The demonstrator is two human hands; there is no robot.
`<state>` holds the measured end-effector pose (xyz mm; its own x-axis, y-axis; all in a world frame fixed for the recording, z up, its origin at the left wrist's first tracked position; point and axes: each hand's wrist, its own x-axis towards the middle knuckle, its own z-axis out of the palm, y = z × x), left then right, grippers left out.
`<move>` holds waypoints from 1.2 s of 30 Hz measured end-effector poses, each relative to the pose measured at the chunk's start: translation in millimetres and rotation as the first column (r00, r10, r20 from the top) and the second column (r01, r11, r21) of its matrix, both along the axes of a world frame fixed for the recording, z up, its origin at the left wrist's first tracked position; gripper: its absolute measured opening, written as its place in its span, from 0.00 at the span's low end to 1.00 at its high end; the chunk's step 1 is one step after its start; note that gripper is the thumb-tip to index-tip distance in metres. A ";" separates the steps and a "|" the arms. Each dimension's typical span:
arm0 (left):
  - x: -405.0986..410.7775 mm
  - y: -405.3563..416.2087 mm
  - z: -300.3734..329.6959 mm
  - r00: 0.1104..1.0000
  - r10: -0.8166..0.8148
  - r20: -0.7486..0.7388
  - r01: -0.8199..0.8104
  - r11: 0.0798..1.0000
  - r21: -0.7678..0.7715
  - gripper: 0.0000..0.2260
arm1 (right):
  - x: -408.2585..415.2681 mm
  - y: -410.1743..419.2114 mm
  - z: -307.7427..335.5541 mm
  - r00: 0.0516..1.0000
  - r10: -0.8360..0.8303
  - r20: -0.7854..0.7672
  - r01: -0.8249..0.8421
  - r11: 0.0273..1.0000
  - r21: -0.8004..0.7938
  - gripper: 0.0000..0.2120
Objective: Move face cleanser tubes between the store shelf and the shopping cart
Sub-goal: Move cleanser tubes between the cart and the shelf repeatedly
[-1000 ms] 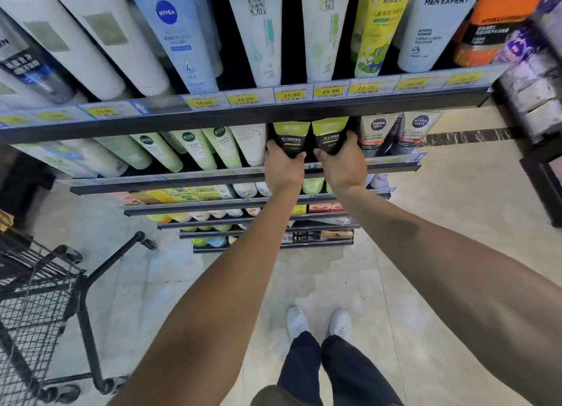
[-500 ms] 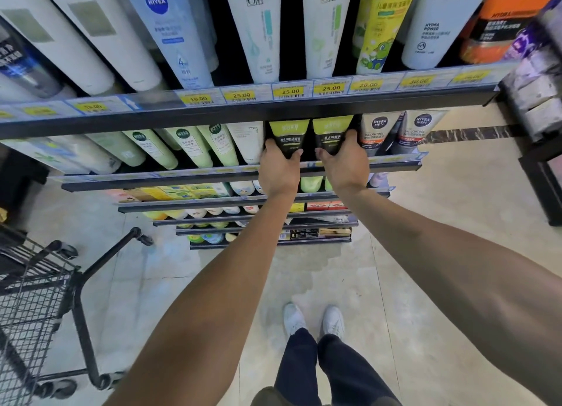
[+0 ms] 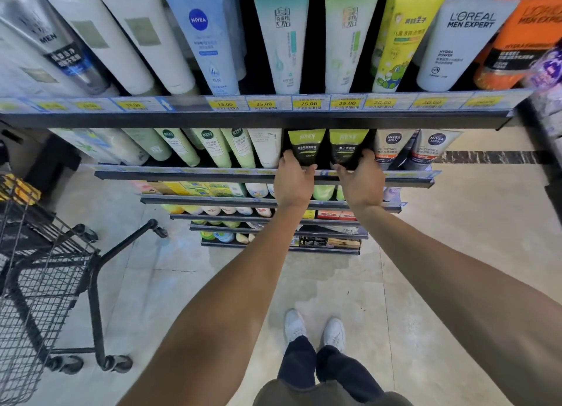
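From the head camera, both arms reach forward and down to the second shelf (image 3: 261, 176) of the store rack. Two green-and-black cleanser tubes stand there side by side, cap end down. The left hand (image 3: 293, 180) grasps the left green-and-black tube (image 3: 304, 145) at its lower end, thumb on the tube's right edge and fingers curled round its left edge. The right hand (image 3: 360, 182) grasps the right green-and-black tube (image 3: 346, 145) the same way, mirrored: thumb toward the gap between the two tubes, fingers wrapped round the outer side. Both wrists are straight, backs of the hands toward the camera, forearms bare and converging toward the shelf.

Just right of the right hand stand two Nivea Men tubes (image 3: 392, 147). Just left of the left hand stands one white tube (image 3: 267, 147), and beyond it at least three pale green tubes (image 3: 240, 148), tilted. Above the hands, the top shelf (image 3: 273, 118) carries a row of larger tubes behind yellow price tags (image 3: 308, 103), among them one pale blue Nivea tube (image 3: 206, 37) and one white L'Oreal tube (image 3: 459, 43).

Well to the left of and below the hands, a black wire shopping cart (image 3: 45, 287) stands on the tiled floor (image 3: 425, 284). Directly beneath the arms are two white shoes (image 3: 314, 329).
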<state>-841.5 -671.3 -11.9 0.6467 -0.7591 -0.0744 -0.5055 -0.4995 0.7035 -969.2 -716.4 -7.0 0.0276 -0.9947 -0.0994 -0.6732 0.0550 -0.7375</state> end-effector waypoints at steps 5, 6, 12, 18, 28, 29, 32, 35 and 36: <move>-0.1 37.9 9.8 0.996 -0.029 0.088 0.028 0.999 0.020 0.21 | -8.1 40.4 16.7 0.999 0.024 0.042 -0.027 0.997 0.066 0.30; 3.0 48.1 11.8 0.995 -0.016 0.098 0.014 1.000 0.021 0.21 | -7.5 49.0 17.2 0.997 0.046 0.056 -0.050 0.996 0.070 0.31; 53.2 99.8 15.9 0.981 0.147 0.124 -0.147 0.989 -0.010 0.20 | 27.8 85.4 25.8 0.965 0.226 0.130 -0.226 0.974 -0.014 0.26; 128.1 120.2 19.0 0.960 0.276 0.043 -0.273 0.960 -0.064 0.19 | 100.8 96.9 28.3 0.952 0.260 0.161 -0.261 0.965 -0.018 0.26; 209.3 104.5 11.6 0.997 0.078 -0.009 -0.078 0.995 -0.057 0.19 | 198.3 107.6 15.5 0.995 0.093 0.046 -0.092 0.996 -0.012 0.26; 211.8 101.1 10.7 0.998 0.053 -0.025 -0.054 0.997 -0.058 0.21 | 203.4 107.5 16.9 0.996 0.078 0.033 -0.077 0.997 -0.015 0.26; 218.3 89.0 9.1 0.997 -0.009 -0.079 0.003 0.997 -0.082 0.24 | 215.1 107.5 17.5 1.000 0.017 0.023 -0.017 1.000 -0.017 0.27; 220.6 79.4 8.8 0.990 -0.042 -0.138 0.029 0.996 -0.089 0.26 | 223.2 108.1 14.8 1.000 -0.004 -0.022 0.004 1.000 -0.029 0.22; 220.8 77.0 8.0 0.988 -0.051 -0.149 0.040 0.996 -0.080 0.27 | 225.6 107.7 13.2 1.000 -0.007 -0.028 0.006 0.999 -0.033 0.19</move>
<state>-620.7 -594.3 -3.9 0.5971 -0.7947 -0.1089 -0.4120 -0.4203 0.8085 -743.6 -608.7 6.2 0.0189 -0.9975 -0.0675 -0.6931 0.0356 -0.7199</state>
